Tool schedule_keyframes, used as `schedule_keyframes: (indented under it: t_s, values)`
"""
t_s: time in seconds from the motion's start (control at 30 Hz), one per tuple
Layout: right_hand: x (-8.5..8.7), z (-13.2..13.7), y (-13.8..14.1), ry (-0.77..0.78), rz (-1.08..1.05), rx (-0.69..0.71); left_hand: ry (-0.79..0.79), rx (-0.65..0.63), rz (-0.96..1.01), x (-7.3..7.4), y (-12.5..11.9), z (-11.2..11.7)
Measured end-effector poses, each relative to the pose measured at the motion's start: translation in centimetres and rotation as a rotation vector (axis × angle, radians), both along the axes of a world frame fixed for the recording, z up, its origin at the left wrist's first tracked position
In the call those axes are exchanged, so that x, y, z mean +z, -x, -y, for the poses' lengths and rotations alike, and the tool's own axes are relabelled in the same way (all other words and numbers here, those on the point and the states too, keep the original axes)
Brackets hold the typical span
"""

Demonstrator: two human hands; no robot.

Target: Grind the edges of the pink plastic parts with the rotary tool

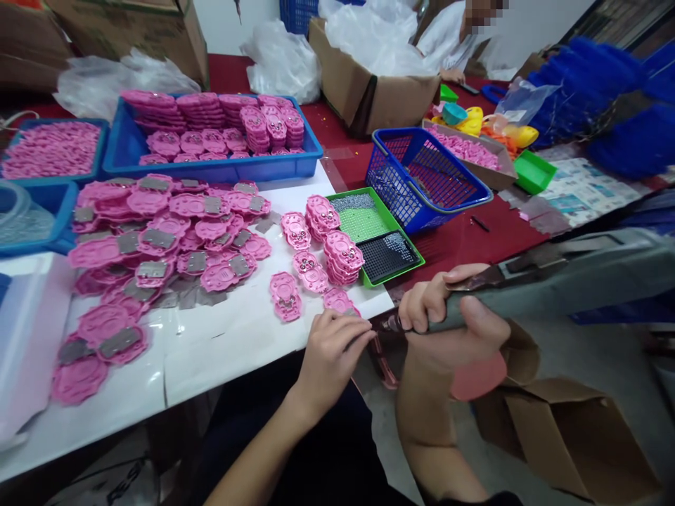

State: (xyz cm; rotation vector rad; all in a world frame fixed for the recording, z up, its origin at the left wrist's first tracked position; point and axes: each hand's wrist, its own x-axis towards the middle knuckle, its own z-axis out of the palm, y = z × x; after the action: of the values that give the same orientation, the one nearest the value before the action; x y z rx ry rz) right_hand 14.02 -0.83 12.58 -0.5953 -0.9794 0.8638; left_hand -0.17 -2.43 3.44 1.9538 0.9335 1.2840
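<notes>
My right hand (458, 323) is wrapped round a grey power screwdriver (569, 281), whose bit points left. At its tip, my left hand (332, 348) has thumb and fingers pinched together; whatever sits between them is too small or hidden to name. Just beyond the left fingers lies a pink plastic part (340, 301). Small stacks of pink parts with shiny screws (342, 256) stand behind it, and a single pink part (285, 296) lies to the left. Beside the stacks is a green tray (420, 263) of small screws, with a black perforated plate (387, 254) in it.
A large heap of pink parts with metal plates (158, 239) covers the left of the table. Behind it stands a blue bin (221, 170) of stacked pink parts. A blue basket (448, 204) stands right of the tray. Across the table is another person's arm (446, 35).
</notes>
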Motion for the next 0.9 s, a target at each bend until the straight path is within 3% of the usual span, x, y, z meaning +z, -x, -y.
schedule_keyframes:
  t_s: [0.4, 0.9]
  values:
    - [0.7, 0.9, 0.0, 0.007, 0.057, 0.046, -0.198, 0.060, -0.241, 1.9, 1.3, 1.2]
    - [0.8, 1.9, 0.8, 0.003, 0.108, -0.056, -0.218, 0.112, -0.320, 2.4, 0.8, 2.3]
